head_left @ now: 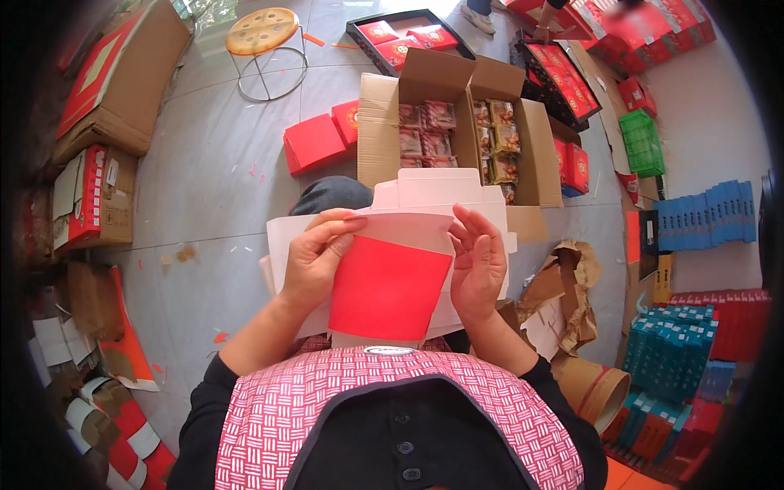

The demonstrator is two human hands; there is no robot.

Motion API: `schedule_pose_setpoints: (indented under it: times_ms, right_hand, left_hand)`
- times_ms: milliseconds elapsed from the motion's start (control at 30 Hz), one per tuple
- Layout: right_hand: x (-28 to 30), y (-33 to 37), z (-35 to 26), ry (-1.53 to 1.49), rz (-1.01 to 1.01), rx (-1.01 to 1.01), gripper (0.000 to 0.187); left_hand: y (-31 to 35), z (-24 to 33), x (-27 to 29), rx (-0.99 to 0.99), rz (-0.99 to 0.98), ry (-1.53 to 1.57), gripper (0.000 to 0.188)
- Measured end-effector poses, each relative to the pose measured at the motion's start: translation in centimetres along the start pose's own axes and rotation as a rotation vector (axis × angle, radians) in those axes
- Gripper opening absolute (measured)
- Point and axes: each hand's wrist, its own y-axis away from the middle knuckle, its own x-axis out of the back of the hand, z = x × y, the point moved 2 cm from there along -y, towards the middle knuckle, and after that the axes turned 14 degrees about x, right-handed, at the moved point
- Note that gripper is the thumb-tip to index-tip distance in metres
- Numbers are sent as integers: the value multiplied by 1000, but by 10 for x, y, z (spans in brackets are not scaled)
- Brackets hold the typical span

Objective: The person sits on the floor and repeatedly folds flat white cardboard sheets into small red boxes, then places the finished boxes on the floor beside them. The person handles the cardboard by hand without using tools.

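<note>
In front of my lap is a partly folded red cardboard box (pixel 390 286), its front panel red and its upper inner flap pale. My left hand (pixel 317 253) is closed on its upper left edge, thumb and fingers pinching the card. At the upper right corner, my right hand (pixel 478 265) has its fingers loosely bent and apart, the fingertips beside the flap's edge. Flat, pale-side-up card blanks (pixel 429 186) lie behind and beneath the box, spread across my lap. A dark rounded thing, perhaps a knee (pixel 333 194), shows beyond my left hand.
Ahead stands an open brown carton (pixel 380 131) with wrapped packets (pixel 438 116). Red boxes (pixel 314 145) and a black tray (pixel 359 37) sit on the floor near a round stool (pixel 261 31). Crumpled brown paper (pixel 578 286) lies right; stacked cartons (pixel 114 196) stand left.
</note>
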Motion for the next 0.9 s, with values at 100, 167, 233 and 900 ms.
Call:
schedule_pose_setpoints:
  times_ms: [100,167,233,900]
  right_hand:
    - [18,9,8,461,-162,-24,18]
    - [19,9,8,406,-255,-34,17]
    - [13,6,6,327,-260,-34,15]
    - [-42,-71,-10,513,-889,-671,29]
  left_hand:
    - [2,0,-2,-4,14,23,20]
    - [2,0,-2,-7,4,33,19]
    - [2,1,-1,-13,-7,33,17]
    - [5,3,-7,-138,-154,173,24]
